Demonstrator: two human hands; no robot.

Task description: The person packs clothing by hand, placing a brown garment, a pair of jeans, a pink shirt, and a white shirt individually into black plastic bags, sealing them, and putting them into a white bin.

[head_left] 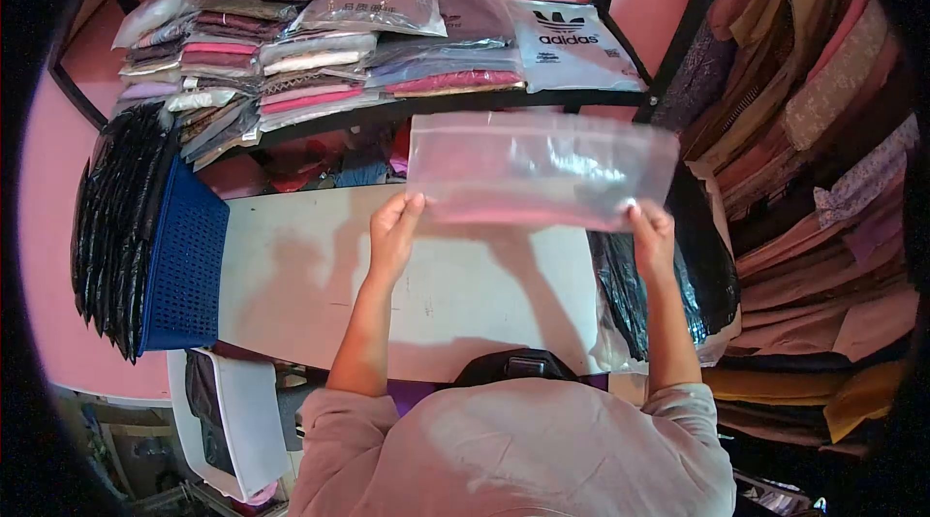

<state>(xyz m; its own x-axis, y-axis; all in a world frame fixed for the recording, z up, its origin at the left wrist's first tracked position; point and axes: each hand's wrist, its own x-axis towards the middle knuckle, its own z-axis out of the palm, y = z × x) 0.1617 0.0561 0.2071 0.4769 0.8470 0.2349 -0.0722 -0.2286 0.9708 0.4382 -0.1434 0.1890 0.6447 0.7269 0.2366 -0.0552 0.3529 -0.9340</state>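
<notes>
A clear plastic bag [542, 168] is stretched flat in the air over the far side of the white table [436, 313]. My left hand [391, 231] pinches its near left corner between thumb and fingers. At the near right corner, my right hand [651, 231] grips it the same way. Pink and white tones show through the see-through film. Whether anything lies inside the bag cannot be made out.
Stacks of bagged folded clothes [320, 52] and an adidas-printed bag [576, 47] sit on the back shelf. Left stands a blue basket [189, 265] with black plastic bags [116, 226]. More black bags [707, 265] lie right, beside hanging garments [823, 178]. A white bin [252, 420] is below.
</notes>
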